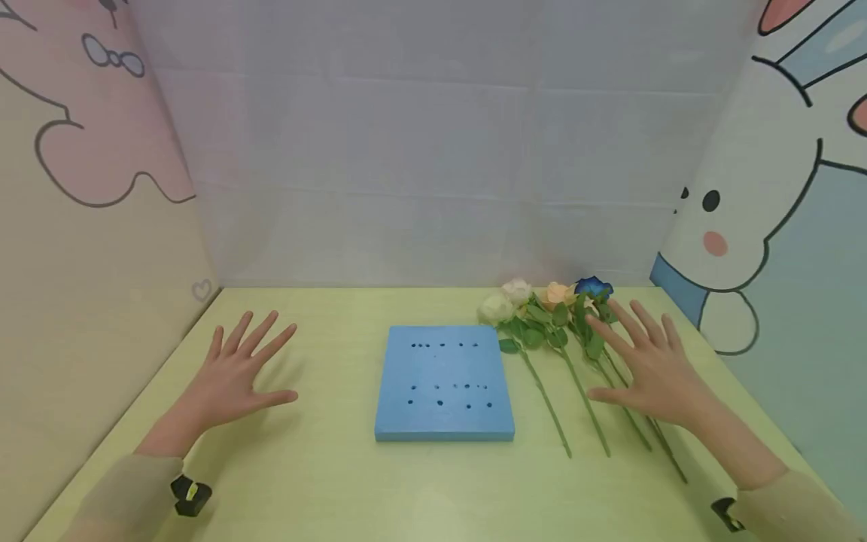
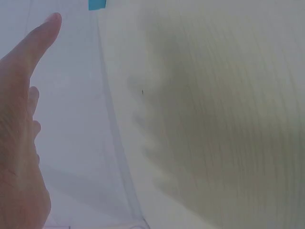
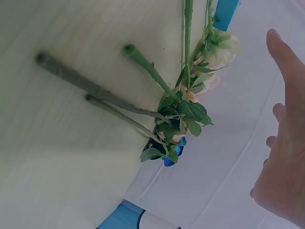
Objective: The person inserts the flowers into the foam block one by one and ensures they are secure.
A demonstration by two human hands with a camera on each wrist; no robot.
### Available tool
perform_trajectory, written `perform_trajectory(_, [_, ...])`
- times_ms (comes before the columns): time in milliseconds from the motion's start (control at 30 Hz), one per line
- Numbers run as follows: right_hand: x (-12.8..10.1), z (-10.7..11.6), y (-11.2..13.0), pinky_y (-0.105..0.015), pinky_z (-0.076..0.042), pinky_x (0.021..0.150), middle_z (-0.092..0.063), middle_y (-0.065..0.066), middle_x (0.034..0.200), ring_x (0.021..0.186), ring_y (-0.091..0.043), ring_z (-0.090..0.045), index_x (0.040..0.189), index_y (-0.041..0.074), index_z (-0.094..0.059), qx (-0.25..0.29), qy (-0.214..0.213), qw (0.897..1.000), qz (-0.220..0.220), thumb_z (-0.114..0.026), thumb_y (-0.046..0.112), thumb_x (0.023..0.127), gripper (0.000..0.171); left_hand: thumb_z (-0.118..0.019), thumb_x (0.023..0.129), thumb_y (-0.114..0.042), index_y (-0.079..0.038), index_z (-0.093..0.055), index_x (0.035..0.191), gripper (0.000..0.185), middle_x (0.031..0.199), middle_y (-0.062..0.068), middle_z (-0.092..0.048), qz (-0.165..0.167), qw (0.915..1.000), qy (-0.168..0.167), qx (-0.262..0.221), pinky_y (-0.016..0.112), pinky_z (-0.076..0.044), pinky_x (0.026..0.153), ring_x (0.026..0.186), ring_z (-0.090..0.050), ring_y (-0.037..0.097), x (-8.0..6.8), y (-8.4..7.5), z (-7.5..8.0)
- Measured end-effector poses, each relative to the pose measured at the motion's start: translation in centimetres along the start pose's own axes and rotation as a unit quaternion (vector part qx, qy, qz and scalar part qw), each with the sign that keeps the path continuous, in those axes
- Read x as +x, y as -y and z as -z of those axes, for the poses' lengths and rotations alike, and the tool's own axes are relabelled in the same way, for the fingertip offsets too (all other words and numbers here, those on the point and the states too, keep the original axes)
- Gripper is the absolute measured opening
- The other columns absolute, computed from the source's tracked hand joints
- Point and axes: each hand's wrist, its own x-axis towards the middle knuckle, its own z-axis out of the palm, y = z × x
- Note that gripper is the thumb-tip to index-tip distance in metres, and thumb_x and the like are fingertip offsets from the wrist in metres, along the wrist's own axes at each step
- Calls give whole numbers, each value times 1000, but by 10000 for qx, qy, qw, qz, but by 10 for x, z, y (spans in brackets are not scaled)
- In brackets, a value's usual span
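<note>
Flowers (image 1: 558, 336) lie in a loose bunch right of centre in the head view, on the pale yellow-green table (image 1: 325, 482), their blooms toward the back edge and their green stems slanting down to the lower right. Among the blooms are a creamy white one (image 1: 497, 309), a pale pink one (image 1: 518, 290), a peach one (image 1: 558, 294) and a blue one (image 1: 594, 287). Just left of them, near the middle of the frame, a flat blue block (image 1: 443, 366) carries rows of small dark holes. The right hand (image 1: 653, 376) is open, its fingers spread, and overlaps the stems in the head view — the right wrist view shows it apart from the flowers. The left hand (image 1: 233, 384), at the left of the frame, is likewise spread wide and holds nothing, its shadow falling on the table. Each wrist wears a black device, one at lower left (image 1: 192, 495) and one at lower right (image 1: 727, 515). Behind stands a pale creased backdrop (image 1: 433, 150), with a cartoon rabbit (image 1: 731, 226) on the right side panel.
</note>
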Motion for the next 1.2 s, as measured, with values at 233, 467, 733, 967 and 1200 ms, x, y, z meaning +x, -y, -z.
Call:
perform_trajectory(233, [6, -3, 3, -73, -8, 113, -7, -5, 169, 156, -33, 0, 157, 25, -25, 100, -98, 9999, 94, -70, 71, 74, 105, -71, 80, -61, -30, -23, 158, 96, 168, 6, -15, 76, 9993, -19, -369, 71, -7, 115, 155, -4, 38, 6, -14, -1])
perform_trajectory(467, [9, -7, 7, -71, -3, 116, -6, -6, 169, 156, -34, -1, 158, 23, -24, 119, -92, 9999, 29, -76, 65, 71, 110, -72, 80, -60, -30, -26, 157, 95, 165, 10, -23, 157, 9968, 72, -779, 70, -16, 113, 151, -16, 44, 18, -30, -5])
perform_trajectory(733, [10, -12, 19, -72, -11, 113, -16, -10, 166, 153, -37, -10, 158, 23, -25, 341, -121, 9993, -129, -78, 61, 71, 109, -73, 80, -60, -28, -24, 158, 97, 162, 12, -28, 338, 9909, 141, -1299, 68, -34, 103, 143, -29, 44, 22, -43, -14])
perform_trajectory(967, [13, -15, 30, -73, -22, 104, -20, -12, 165, 146, -44, -22, 157, 19, -28, 465, -186, 9985, -236, -81, 57, 70, 108, -73, 83, -54, -22, -29, 157, 91, 159, 13, -34, 596, 9716, 346, -2262, 65, -40, 100, 139, -36, 43, 23, -60, -22])
perform_trajectory(1200, [15, -16, 37, -70, -23, 104, -23, -16, 162, 139, -49, -27, 158, 19, -24, 660, -101, 9969, -423, -82, 53, 71, 110, -75, 84, -46, -21, -31, 155, 88, 155, 13, -39, 939, 9334, 587, -3414, 50, -51, 96, 128, -53, 37, 25, -74, -29])
